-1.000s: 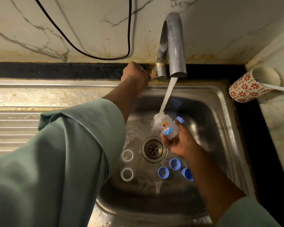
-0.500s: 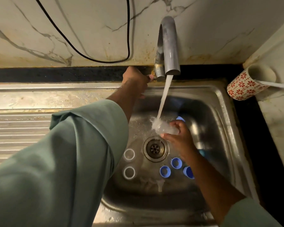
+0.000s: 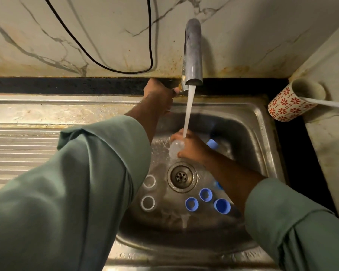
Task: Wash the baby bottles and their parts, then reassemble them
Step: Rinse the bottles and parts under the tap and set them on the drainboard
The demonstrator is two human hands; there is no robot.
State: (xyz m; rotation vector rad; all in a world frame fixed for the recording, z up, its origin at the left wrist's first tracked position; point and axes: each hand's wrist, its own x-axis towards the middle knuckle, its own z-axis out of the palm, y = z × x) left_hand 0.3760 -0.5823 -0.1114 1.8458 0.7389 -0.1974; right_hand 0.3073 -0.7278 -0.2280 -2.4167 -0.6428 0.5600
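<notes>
Right hand [image 3: 192, 148] was curled round a clear baby bottle [image 3: 176, 148], holding it on its side in the tap's stream [image 3: 188, 112], just above the drain [image 3: 181, 176]. Left hand [image 3: 158, 96] was closed on the tap handle at the spout's base; the handle itself was hidden by the fingers.

Risks, my read: the bottle was wet and hit by running water, so it could slip out of the right hand into the sink [image 3: 262, 137]. Spray off the bottle could wet both sleeves, which sat low over the basin.

Loose parts nearer the person than the right hand: 3 blue caps [image 3: 205, 194], 2 clear rings [image 3: 149, 181] to its left past the drain. Another blue piece [image 3: 212, 143] lay just behind the right hand. Lowering the wrist or forearm would likely knock the caps about.

Room: open basin floor behind and right of the hand, bounded by the sink walls. Spout [image 3: 192, 55] directly overhead limited lift. Patterned cup [image 3: 288, 102] stood on the counter far to the right, well apart.
</notes>
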